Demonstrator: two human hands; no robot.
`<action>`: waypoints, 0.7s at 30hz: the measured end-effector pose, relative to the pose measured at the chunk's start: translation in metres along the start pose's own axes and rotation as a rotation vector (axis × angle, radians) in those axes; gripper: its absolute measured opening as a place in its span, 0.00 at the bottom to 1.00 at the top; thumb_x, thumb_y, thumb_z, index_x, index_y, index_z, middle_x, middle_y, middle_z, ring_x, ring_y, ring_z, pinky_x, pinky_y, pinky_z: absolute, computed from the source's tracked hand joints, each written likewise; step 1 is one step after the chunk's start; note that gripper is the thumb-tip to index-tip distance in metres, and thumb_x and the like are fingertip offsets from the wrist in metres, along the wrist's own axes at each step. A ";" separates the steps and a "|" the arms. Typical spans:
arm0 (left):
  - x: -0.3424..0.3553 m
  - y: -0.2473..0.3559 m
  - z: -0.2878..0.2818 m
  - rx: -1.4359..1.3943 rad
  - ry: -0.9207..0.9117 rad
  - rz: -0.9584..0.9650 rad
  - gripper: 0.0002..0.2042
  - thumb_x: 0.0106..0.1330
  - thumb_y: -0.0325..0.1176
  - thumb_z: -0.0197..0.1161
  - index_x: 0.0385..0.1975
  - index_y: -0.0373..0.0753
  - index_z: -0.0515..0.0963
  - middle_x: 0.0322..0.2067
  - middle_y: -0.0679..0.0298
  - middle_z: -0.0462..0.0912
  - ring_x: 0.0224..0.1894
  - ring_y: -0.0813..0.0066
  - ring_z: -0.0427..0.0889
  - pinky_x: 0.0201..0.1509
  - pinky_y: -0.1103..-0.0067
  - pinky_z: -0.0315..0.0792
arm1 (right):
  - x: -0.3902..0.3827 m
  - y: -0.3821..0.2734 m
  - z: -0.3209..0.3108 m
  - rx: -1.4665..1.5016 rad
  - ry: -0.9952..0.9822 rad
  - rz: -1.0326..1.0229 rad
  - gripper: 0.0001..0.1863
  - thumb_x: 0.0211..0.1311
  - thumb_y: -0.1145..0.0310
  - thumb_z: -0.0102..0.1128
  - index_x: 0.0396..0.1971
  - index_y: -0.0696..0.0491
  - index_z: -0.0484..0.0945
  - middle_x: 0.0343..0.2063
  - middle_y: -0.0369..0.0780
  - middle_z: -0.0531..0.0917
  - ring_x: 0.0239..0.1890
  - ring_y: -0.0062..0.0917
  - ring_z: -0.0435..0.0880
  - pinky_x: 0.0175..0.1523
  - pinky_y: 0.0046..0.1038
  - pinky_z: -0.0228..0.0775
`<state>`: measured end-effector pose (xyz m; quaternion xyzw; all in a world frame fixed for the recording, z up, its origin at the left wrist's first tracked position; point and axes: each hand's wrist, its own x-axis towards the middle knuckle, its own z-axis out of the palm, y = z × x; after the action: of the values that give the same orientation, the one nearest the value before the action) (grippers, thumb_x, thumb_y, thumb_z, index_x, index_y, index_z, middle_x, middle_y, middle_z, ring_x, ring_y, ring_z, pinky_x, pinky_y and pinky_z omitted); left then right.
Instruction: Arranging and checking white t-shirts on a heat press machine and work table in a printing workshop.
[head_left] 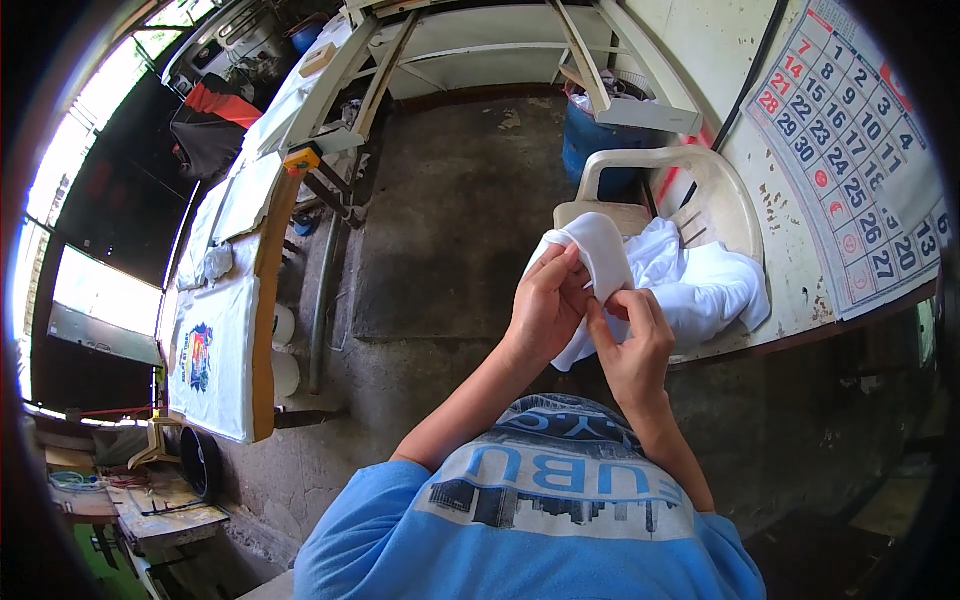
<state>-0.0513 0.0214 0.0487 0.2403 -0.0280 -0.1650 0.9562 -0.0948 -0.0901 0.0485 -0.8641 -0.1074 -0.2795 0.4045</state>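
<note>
Both hands grip a white cloth in front of my body, above the floor. My left hand is closed on its left side, with the cloth looped over the fingertips. My right hand pinches the lower right edge between thumb and finger. A heap of white cloth lies on a pale plastic armchair just beyond the right hand. Whether the held piece joins that heap cannot be told, as the hands cover the place between.
Along the left runs a long work table with white printed shirts on it. A blue drum stands behind the chair. A calendar hangs on the right wall. Metal frames cross the far end. A black bin sits lower left.
</note>
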 end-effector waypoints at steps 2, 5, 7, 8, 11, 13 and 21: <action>0.002 -0.001 0.002 0.000 0.027 0.047 0.09 0.64 0.33 0.45 0.37 0.34 0.66 0.34 0.60 0.74 0.37 0.70 0.76 0.43 0.74 0.72 | 0.001 0.003 0.001 0.004 0.006 -0.057 0.07 0.46 0.76 0.58 0.25 0.59 0.70 0.23 0.43 0.73 0.26 0.35 0.74 0.31 0.29 0.67; 0.006 0.001 -0.003 0.019 0.016 0.049 0.12 0.64 0.31 0.43 0.43 0.32 0.64 0.38 0.58 0.73 0.42 0.69 0.73 0.44 0.73 0.70 | 0.007 0.008 -0.006 0.027 -0.007 -0.111 0.05 0.48 0.78 0.54 0.26 0.60 0.70 0.24 0.44 0.73 0.27 0.37 0.74 0.32 0.30 0.67; 0.009 0.003 -0.007 0.005 -0.018 0.070 0.12 0.64 0.31 0.43 0.43 0.32 0.64 0.38 0.58 0.73 0.43 0.69 0.73 0.46 0.73 0.69 | 0.012 0.011 -0.013 0.034 -0.057 -0.124 0.05 0.47 0.80 0.53 0.27 0.61 0.70 0.23 0.44 0.74 0.27 0.36 0.74 0.33 0.30 0.68; 0.010 0.003 -0.009 0.024 0.041 0.054 0.11 0.64 0.32 0.43 0.42 0.32 0.65 0.38 0.58 0.73 0.43 0.69 0.73 0.47 0.72 0.68 | 0.015 0.011 -0.016 0.037 -0.058 -0.125 0.05 0.47 0.80 0.53 0.27 0.61 0.70 0.23 0.44 0.74 0.27 0.36 0.74 0.33 0.30 0.68; 0.010 -0.003 -0.008 0.041 0.031 0.088 0.12 0.64 0.32 0.43 0.43 0.32 0.65 0.39 0.57 0.73 0.42 0.69 0.74 0.49 0.72 0.67 | 0.023 0.012 -0.017 0.051 -0.024 -0.184 0.08 0.44 0.79 0.57 0.27 0.60 0.71 0.23 0.42 0.74 0.27 0.33 0.75 0.33 0.29 0.69; 0.008 -0.005 -0.005 0.068 0.052 0.084 0.13 0.64 0.32 0.43 0.44 0.32 0.64 0.39 0.57 0.73 0.42 0.69 0.74 0.49 0.72 0.67 | 0.027 0.010 -0.011 0.030 -0.018 -0.188 0.09 0.44 0.79 0.58 0.28 0.59 0.72 0.24 0.42 0.74 0.28 0.33 0.75 0.33 0.29 0.69; 0.004 -0.006 -0.006 0.132 0.046 0.077 0.13 0.65 0.33 0.43 0.44 0.33 0.65 0.37 0.59 0.74 0.40 0.71 0.74 0.49 0.75 0.66 | 0.033 0.007 -0.002 -0.015 -0.020 -0.134 0.09 0.44 0.78 0.60 0.28 0.59 0.73 0.24 0.41 0.74 0.28 0.32 0.76 0.33 0.28 0.69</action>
<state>-0.0489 0.0178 0.0404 0.3054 -0.0259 -0.1203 0.9442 -0.0656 -0.0979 0.0640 -0.8607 -0.1670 -0.2984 0.3772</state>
